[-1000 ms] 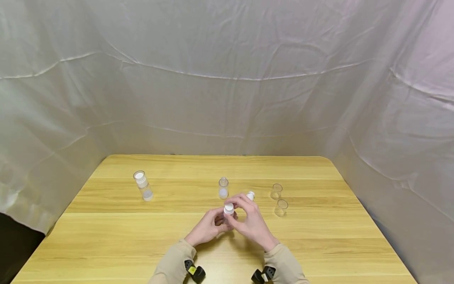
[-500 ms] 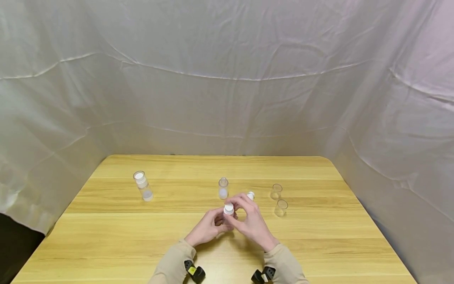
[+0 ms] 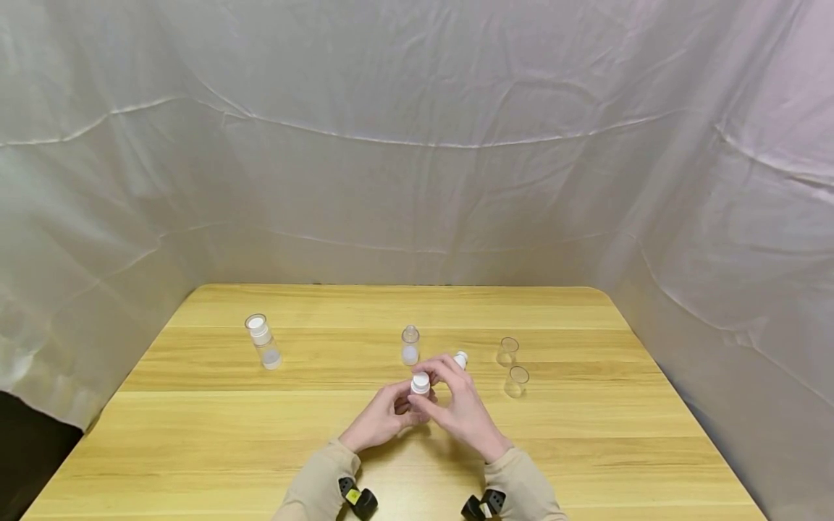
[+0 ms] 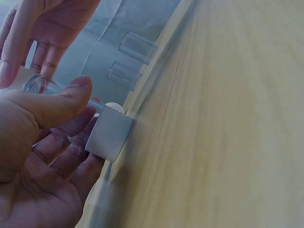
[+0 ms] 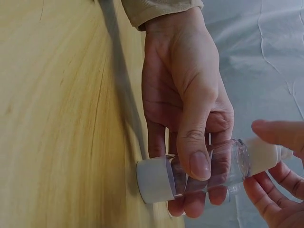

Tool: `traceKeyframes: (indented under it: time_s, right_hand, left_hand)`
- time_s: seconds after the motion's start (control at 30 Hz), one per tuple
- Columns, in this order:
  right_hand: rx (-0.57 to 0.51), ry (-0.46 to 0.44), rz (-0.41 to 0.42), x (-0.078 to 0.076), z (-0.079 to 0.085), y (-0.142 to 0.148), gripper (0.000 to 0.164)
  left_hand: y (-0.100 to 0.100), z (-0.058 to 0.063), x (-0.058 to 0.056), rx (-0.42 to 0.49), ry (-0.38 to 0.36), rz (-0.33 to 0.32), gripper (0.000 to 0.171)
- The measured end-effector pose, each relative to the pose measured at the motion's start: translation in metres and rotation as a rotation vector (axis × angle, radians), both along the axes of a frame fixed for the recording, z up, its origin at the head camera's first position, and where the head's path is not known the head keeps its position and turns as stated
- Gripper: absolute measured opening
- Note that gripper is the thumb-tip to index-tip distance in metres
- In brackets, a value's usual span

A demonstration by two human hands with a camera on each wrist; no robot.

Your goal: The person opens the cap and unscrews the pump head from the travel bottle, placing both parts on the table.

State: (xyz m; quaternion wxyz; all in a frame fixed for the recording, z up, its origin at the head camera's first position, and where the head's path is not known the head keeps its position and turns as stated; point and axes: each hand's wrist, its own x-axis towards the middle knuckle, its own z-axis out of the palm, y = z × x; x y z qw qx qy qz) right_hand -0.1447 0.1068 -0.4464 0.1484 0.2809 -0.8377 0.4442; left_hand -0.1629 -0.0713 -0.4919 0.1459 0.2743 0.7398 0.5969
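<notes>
Both hands meet over a small clear pump bottle (image 5: 223, 164) with a white base and a white pump top, held upright near the middle of the table. My left hand (image 3: 381, 416) wraps fingers and thumb round its clear body. At the white pump top (image 3: 420, 383), my right hand (image 3: 459, 405) pinches the collar between thumb and fingers. In the left wrist view the white base (image 4: 109, 133) hangs close over the wooden surface. Just behind the right hand a second white pump top (image 3: 460, 359) shows, partly covered by the fingers.
A clear bottle with a bare neck (image 3: 410, 346) stands beyond the hands. Two clear cylindrical caps, a rear cap (image 3: 508, 352) and a front cap (image 3: 517, 382), stand to the right. At far left is a bottle with white top (image 3: 263, 343). Grey curtains (image 3: 417, 181) border the table.
My right thumb has shifted slightly left across the white collar. Both hands and the bottle otherwise keep their places, and the other things have not moved.
</notes>
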Motion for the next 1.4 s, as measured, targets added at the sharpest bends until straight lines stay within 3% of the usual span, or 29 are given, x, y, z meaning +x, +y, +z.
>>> traceKeyframes:
  time_s: [0.3,0.8,1.13,1.4]
  right_hand:
    - [0.003,0.023,0.033,0.0002,0.0,0.0008,0.036]
    - [-0.095,0.113,0.057,-0.0052,-0.0055,0.0013,0.03]
    - [-0.068,0.067,0.047,-0.003,-0.0026,0.0016,0.038]
    - [-0.076,0.106,0.039,-0.0032,-0.0022,0.0009,0.032]
  left_hand:
    - [0.0012,-0.0011,-0.0017,0.023,0.002,-0.011,0.044]
    - [0.0001,-0.0005,-0.0005,0.012,-0.02,0.003,0.049]
    - [0.0,-0.0015,-0.001,0.007,0.018,-0.007,0.043]
    - [-0.0005,-0.0011,-0.0006,-0.007,0.004,0.008,0.045]
